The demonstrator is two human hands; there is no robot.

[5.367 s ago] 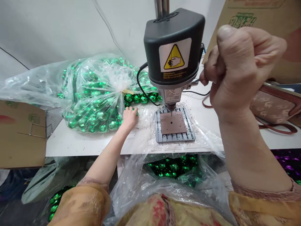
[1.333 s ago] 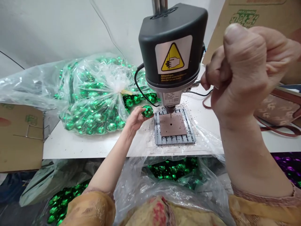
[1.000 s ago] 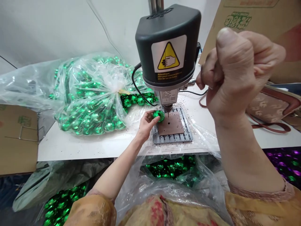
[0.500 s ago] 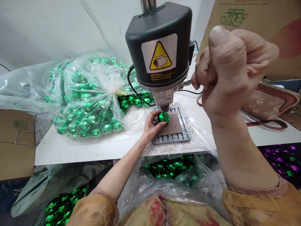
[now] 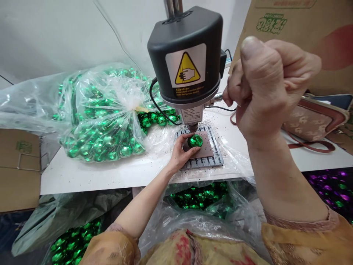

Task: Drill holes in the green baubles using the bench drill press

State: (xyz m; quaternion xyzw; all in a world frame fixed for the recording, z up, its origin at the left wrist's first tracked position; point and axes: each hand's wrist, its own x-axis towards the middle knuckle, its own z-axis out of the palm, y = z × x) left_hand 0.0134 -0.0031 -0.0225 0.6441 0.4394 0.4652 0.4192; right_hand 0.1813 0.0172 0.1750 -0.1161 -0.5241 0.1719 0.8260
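Between the thumb and fingers of my left hand [image 5: 182,151] is a shiny green faceted ball [image 5: 196,140]. It is over the brown pad [image 5: 207,148] on the slotted metal base plate [image 5: 217,154], right under the chuck of a small black drill press [image 5: 186,55]. The bit's tip meets the top of the ball or is just above it; I cannot tell which. My right hand [image 5: 268,84], raised beside the drill head, is closed round the drill press lever [image 5: 218,96], of which only a short metal end shows.
Left on the white table [image 5: 91,176] lies a clear plastic bag [image 5: 110,106] full of green balls. An open bag of green balls [image 5: 200,197] is below the front edge. Right are a patterned purse [image 5: 317,117] and a cardboard box [image 5: 325,36]. Dark shavings litter the tabletop.
My left hand reached to the bag's opening, picked up a green ball, and carried it right onto the pad under the bit. My right hand has stayed closed on the lever.
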